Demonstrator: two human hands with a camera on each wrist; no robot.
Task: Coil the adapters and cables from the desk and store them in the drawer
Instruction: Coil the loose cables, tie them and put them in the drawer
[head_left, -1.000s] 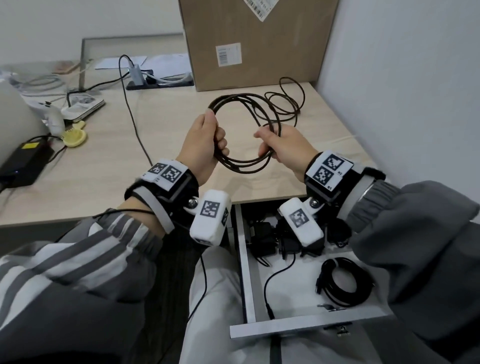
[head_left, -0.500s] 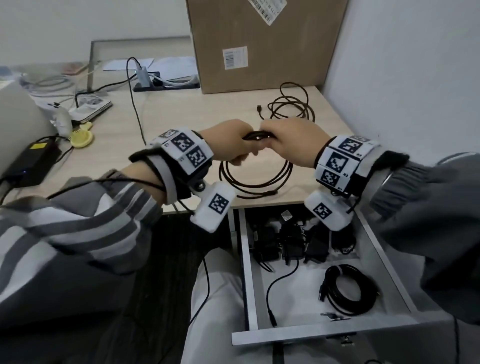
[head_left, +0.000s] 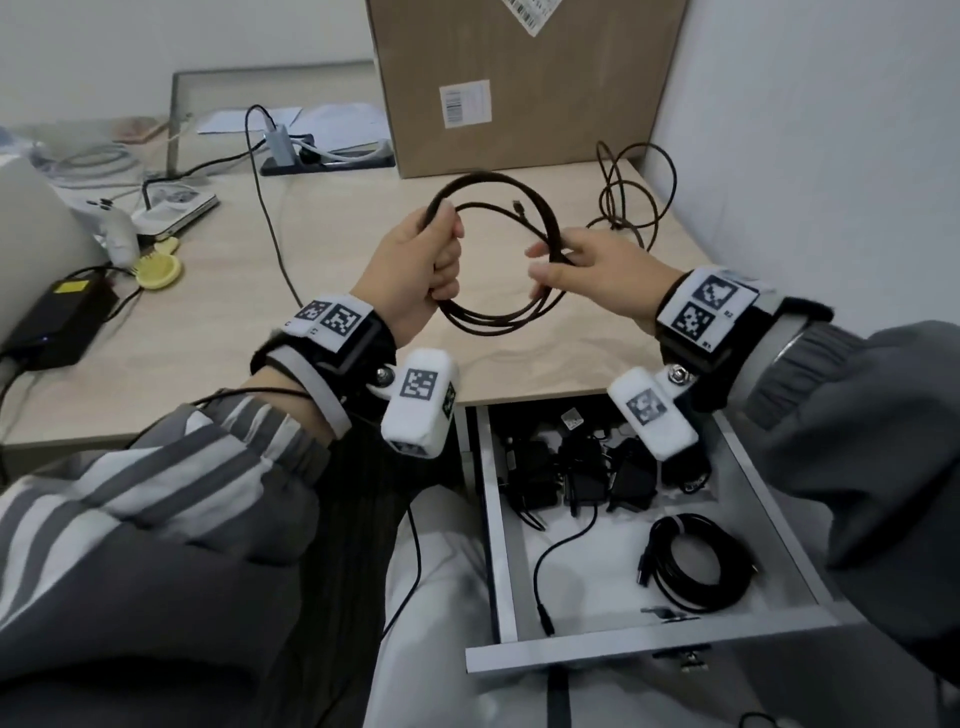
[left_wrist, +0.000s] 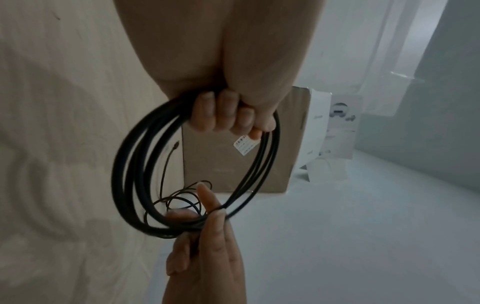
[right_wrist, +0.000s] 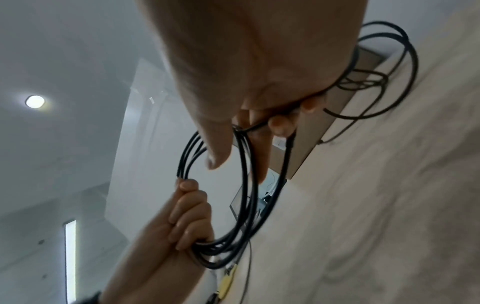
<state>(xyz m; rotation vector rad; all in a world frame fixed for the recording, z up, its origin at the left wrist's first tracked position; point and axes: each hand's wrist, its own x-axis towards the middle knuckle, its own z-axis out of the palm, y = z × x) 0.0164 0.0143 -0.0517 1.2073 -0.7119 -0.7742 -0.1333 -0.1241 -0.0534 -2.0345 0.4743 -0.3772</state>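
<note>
A black cable coil (head_left: 496, 317) of several loops hangs in the air above the desk. My left hand (head_left: 426, 265) grips its left side in a fist; the coil (left_wrist: 135, 174) runs through those curled fingers (left_wrist: 223, 115). My right hand (head_left: 587, 270) pinches the right side of the coil (right_wrist: 244, 185). A loose plug end (head_left: 518, 206) points into the ring. A second loose black cable (head_left: 631, 192) lies tangled on the desk at the back right. Below the desk edge the open drawer (head_left: 613, 647) holds black adapters (head_left: 582, 475) and a tied black cable coil (head_left: 696, 561).
A large cardboard box (head_left: 519, 83) stands at the back of the desk (head_left: 208, 332). A black power brick (head_left: 57, 322), a yellow object (head_left: 158, 270) and a power strip with plugged cables (head_left: 322, 156) lie to the left. A white wall bounds the right side.
Half a second ago both hands met over the coil, which hung below them. They have parted to its two sides and the coil is raised into an open ring again.
</note>
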